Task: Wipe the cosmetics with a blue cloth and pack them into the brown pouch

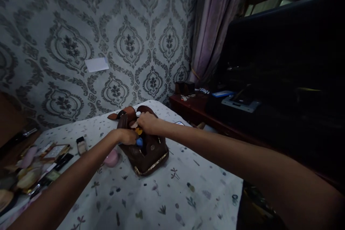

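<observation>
A dark brown leather bag (151, 161) with gold zips lies open on the patterned white cloth. At the left side of its opening, my left hand (128, 137) is closed on the bag's edge, right beside a small blue item (139, 142). My right hand (147, 122) reaches into the opening from the right with its fingers closed; what they hold is hidden. Touching or very near those fingers is a white round cap (138, 114). Between the two hands an orange-yellow item (138, 130) shows inside the bag. A lighter brown strap or flap (128, 112) lies behind.
Left of the bag are a pink rounded item (111, 158) and a black-capped bottle (81, 145). Many cosmetics, including a palette (55, 152), crowd the far left. A dark red table (185, 104) stands behind right, beside a large black screen-like panel (280, 57). Patterned wallpaper (129, 43) backs everything.
</observation>
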